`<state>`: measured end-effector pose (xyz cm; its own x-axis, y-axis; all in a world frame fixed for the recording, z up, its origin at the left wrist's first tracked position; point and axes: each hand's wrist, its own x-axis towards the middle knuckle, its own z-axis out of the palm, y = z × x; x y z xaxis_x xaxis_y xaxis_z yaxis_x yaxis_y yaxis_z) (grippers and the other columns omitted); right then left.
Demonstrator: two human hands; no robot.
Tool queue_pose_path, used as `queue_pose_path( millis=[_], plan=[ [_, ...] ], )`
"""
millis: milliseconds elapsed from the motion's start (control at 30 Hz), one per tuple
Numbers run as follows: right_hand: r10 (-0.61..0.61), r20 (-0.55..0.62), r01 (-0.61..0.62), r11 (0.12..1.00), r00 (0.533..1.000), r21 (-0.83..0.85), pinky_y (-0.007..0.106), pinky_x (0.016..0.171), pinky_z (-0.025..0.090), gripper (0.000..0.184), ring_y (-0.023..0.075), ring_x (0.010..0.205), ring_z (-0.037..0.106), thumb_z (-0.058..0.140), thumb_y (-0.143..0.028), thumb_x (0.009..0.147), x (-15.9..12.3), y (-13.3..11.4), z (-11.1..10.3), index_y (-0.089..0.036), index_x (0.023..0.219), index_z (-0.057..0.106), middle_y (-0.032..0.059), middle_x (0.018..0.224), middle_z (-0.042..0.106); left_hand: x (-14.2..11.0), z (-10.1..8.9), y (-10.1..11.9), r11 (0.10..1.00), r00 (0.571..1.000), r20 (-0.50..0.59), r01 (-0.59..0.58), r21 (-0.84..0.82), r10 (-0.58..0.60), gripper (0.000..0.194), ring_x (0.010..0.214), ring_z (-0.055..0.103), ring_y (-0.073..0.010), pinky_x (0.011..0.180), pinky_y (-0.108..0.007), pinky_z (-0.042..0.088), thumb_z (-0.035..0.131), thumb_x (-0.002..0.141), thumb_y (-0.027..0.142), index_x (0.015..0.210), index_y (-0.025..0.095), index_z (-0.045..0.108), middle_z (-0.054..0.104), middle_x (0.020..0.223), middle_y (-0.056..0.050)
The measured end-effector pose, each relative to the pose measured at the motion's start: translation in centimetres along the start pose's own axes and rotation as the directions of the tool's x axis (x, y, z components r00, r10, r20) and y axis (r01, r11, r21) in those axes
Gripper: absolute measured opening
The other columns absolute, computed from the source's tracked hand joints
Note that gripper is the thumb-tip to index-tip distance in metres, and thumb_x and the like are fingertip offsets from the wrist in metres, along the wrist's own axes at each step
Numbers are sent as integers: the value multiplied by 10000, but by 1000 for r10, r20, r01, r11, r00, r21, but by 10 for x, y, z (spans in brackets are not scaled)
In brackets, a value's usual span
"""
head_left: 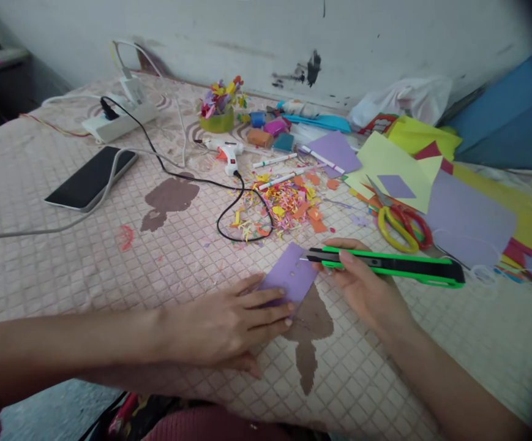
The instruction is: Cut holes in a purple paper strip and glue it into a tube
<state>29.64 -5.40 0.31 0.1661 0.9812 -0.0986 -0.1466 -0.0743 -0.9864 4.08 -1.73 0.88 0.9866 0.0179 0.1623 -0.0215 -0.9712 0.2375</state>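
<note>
A small piece of purple paper (280,275) with a few small holes near its far end lies on the patterned tablecloth. My left hand (242,315) rests over its near part, fingers outstretched and pressing it down. In my right hand (362,285) is a green and black utility knife (394,264), gripped between thumb and fingers near its front. The knife's blade points left, its tip at the paper's far end beside the holes. Whether the tip touches the paper I cannot tell.
Beyond the paper lie a heap of paper scraps (288,205) and a glue gun (229,156) with its black cord. Scissors (401,226) and coloured paper sheets (470,211) are at the right. A phone (92,177) and a power strip (119,122) sit at the left.
</note>
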Motion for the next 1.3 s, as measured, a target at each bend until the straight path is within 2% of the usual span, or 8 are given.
queue_pose_path(
  millis=[233,400,567,733,833,1067,1167,1300],
  plan=[
    [-30,-3,30,998,1000,-55,352,844,542,129,179,882,640,630,-332,845,2,7,-3,-276,949,683,13,941,650,2,8,5,998,985,-174,30,54,-20,327,1246,529,-242,1121,-418,344,513,965,349,1129,98,642,618,1286,-113],
    [-95,28,97,990,995,-100,387,851,526,198,203,900,633,601,-397,862,2,10,-4,-282,1015,654,29,957,655,0,16,11,997,988,-150,48,63,-38,369,1265,511,-253,1113,-439,348,476,980,362,1211,103,603,583,1334,-116],
    [-156,106,167,979,982,-114,391,764,549,269,196,775,651,518,-459,915,-3,10,-6,-312,1119,612,20,863,659,1,20,14,998,980,-190,59,30,-52,384,1262,512,-254,1090,-439,367,462,985,364,1218,90,597,569,1353,-115],
    [-99,133,138,937,986,-321,348,758,560,204,186,826,682,586,-366,906,-14,5,-5,-311,1094,642,24,1001,686,1,23,17,1000,984,-178,19,-22,-23,488,1315,465,-251,1154,-445,292,467,968,449,1272,79,562,543,1378,-128],
    [-139,210,222,865,968,-451,312,754,556,173,179,868,675,631,-289,877,-20,0,-2,-307,1046,666,17,1010,677,0,23,21,999,984,-176,36,-2,-36,474,1296,484,-247,1158,-425,289,471,967,445,1255,83,577,555,1364,-128],
    [-174,342,340,785,924,-518,306,742,556,209,185,893,666,603,-232,881,-28,0,6,-303,1069,662,27,999,692,-1,20,22,1000,982,-187,29,-12,-30,433,1287,480,-237,1120,-399,338,453,983,399,1244,78,578,549,1376,-113],
    [-124,301,268,821,946,-505,311,726,566,183,178,831,681,607,-261,884,-27,3,4,-292,1054,666,32,978,695,-1,17,20,999,974,-225,19,-44,-29,380,1270,485,-240,1098,-390,364,487,973,338,1227,70,579,574,1341,-121],
    [-22,127,62,945,992,-321,314,677,573,185,164,713,680,602,-316,894,-20,11,0,-272,1069,643,16,828,694,0,9,20,986,969,-240,20,-168,-60,250,860,597,-206,829,-371,490,375,965,140,1039,107,612,677,917,-100]
  ],
)
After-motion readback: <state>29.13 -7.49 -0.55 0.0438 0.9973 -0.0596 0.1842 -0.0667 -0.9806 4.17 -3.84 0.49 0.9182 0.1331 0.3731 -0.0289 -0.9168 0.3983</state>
